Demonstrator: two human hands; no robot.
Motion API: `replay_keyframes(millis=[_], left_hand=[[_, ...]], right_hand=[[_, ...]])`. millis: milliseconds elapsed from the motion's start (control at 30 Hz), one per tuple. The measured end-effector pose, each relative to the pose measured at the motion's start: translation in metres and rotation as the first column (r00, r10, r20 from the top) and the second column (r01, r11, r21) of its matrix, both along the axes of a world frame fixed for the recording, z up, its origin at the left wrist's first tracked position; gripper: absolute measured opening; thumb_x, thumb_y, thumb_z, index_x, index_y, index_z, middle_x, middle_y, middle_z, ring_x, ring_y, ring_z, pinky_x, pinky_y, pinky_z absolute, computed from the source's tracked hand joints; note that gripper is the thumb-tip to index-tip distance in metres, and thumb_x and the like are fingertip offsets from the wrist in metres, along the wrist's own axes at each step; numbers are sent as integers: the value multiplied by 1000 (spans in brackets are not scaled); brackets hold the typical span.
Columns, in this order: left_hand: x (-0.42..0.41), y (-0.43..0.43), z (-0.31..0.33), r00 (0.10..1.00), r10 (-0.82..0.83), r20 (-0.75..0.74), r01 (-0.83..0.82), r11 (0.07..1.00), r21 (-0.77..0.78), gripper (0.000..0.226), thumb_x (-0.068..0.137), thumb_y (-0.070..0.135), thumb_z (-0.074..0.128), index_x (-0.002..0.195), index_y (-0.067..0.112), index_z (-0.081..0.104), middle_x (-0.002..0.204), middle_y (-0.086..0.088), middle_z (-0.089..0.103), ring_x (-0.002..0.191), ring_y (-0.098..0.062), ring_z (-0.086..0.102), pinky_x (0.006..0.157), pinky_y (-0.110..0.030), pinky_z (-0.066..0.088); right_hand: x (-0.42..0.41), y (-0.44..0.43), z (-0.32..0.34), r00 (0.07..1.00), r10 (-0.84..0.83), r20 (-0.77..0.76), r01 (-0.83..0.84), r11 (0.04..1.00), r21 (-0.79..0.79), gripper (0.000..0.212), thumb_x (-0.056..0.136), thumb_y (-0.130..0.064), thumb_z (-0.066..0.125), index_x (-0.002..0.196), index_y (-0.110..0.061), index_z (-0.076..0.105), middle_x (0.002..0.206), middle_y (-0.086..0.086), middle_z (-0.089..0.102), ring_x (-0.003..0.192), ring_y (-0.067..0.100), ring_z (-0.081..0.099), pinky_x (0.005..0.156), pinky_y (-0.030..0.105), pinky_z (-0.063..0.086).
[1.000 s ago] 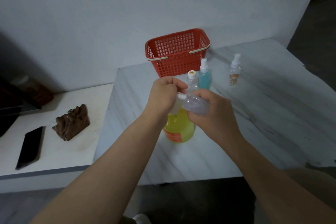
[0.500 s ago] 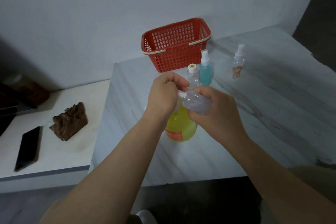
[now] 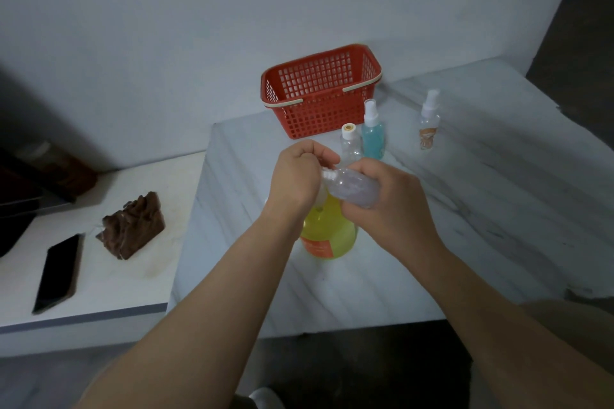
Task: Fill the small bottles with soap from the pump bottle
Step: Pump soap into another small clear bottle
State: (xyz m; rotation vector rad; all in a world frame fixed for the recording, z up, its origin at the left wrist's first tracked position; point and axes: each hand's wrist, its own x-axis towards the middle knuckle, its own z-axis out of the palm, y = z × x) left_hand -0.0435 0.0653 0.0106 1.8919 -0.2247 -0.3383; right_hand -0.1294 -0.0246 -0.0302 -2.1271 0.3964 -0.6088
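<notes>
Mid-frame, the right hand [image 3: 392, 206] wraps the small bottle [image 3: 352, 188]; it looks light and squashy, so hold its middle softly. The left hand [image 3: 295, 176] curls by its neck, grip hidden.

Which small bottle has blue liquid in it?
The spray bottle nearest the basket, beside the flat-capped bottle; the others look clear.

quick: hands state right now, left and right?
Left hand: fingers curled at the neck of the small bottle; what they grip, if anything, cannot be told.
Right hand: closed, holding the small bottle.
</notes>
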Motion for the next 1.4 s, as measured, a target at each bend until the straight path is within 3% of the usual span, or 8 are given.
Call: replay_keyframes(millis=[367, 600, 1033, 1400], left_hand=[[2, 0, 10, 1000, -6, -10, 6, 1000, -13, 33, 83, -6, 36, 72, 10, 62, 71, -8, 62, 67, -18, 56, 58, -23, 45], [2, 1, 8, 1000, -29, -1, 29, 1000, 9, 39, 78, -8, 31, 68, 12, 63, 72, -6, 61, 68, -18, 55, 56, -24, 42], [1, -2, -1, 999, -24, 46, 25, 999, -33, 39, 74, -11, 28, 65, 10, 59, 69, -8, 59, 66, -18, 52, 56, -25, 40], [-2, 2, 5, 1000, 2, 25, -3, 1000, 5, 35, 81, -5, 32, 69, 11, 62, 69, -4, 60, 64, -15, 52, 53, -23, 40]], right_hand=[[0, 1, 3, 1000, -11, 9, 12, 1000, -9, 26, 64, -17, 73, 88, -24, 65, 67, -4, 59, 65, 20, 55, 59, 31, 44], [-1, 1, 2, 1000, 0, 11, 0, 1000, -7, 24, 65, -17, 74, 84, -27, 63, 60, -10, 51, 61, 15, 50, 54, 24, 37], [3, -1, -2, 1000, 7, -26, -6, 1000, 15, 27, 65, -18, 73, 90, -26, 66, 70, -7, 61, 68, 15, 57, 59, 28, 44], [0, 0, 5, 1000, -11, 2, 11, 1000, -15, 25, 64, -16, 75, 87, -23, 67, 66, -5, 59, 64, 19, 56, 58, 29, 43]])
